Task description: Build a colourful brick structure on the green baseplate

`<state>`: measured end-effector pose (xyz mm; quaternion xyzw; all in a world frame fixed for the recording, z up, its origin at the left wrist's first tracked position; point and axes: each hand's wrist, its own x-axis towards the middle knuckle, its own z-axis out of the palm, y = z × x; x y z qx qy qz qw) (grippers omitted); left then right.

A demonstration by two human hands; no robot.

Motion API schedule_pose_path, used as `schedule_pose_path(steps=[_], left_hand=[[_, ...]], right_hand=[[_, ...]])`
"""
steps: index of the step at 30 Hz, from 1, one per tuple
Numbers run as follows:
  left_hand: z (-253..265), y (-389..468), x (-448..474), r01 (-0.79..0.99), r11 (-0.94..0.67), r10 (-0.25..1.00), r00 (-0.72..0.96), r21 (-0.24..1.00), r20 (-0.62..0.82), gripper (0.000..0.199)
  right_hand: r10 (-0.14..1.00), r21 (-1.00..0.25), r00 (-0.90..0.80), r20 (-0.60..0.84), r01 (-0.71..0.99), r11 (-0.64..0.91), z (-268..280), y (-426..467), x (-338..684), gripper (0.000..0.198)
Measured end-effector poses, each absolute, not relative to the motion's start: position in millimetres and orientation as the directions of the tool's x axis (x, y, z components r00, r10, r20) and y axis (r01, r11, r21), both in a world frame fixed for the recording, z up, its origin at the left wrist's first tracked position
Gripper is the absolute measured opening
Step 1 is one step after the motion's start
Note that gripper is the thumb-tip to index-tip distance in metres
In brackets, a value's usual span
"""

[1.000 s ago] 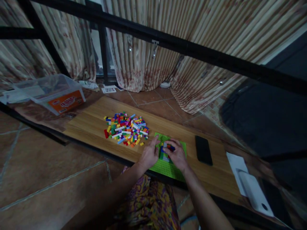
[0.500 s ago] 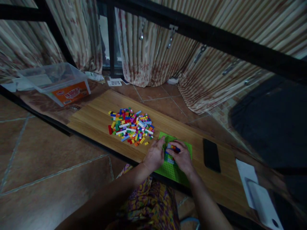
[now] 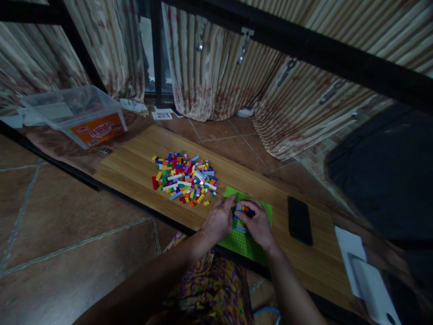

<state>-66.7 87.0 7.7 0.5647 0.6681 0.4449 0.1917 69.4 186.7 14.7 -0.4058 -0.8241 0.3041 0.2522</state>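
A bright green studded baseplate (image 3: 242,246) lies flat at the near long edge of the surface (image 3: 135,160). Around its middle sits a low cluster of grey, blue, red and yellow bricks (image 3: 241,229), partly hidden. Off the baseplate's far left corner, loose multicoloured bricks (image 3: 184,180) lie jumbled between the surface's long edges.

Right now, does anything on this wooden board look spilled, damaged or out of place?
Nothing stands out: no damage shows. The loose toy bricks lie in one heap, the green studded baseplate lies beneath the left hand and right hand, and the black smartphone rests apart.
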Motion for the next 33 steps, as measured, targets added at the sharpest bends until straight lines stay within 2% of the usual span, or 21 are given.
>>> schedule_pose_path(steps=[6,11,18,33], left_hand=[[6.0,87.2,-66.7,0.600,-0.053,0.914,-0.294,0.798,0.281,0.058],[7.6,87.4,-66.9,0.589,-0.031,0.921,-0.297,0.808,0.252,0.057],[5.5,87.4,-67.4,0.592,-0.060,0.917,-0.286,0.804,0.280,0.054],[4.9,88.2,-69.3,0.630,-0.100,0.914,-0.248,0.770,0.321,0.046]], right_hand=[[0.817,-0.684,-0.538,0.209,0.516,0.515,10.9,180.8,69.4,0.033],[0.821,-0.651,-0.514,0.249,0.538,0.535,10.3,172.0,67.9,0.036],[0.812,-0.603,-0.525,0.257,0.569,0.559,10.8,168.1,68.2,0.047],[0.817,-0.622,-0.507,0.275,0.554,0.553,12.1,165.0,67.6,0.040]])
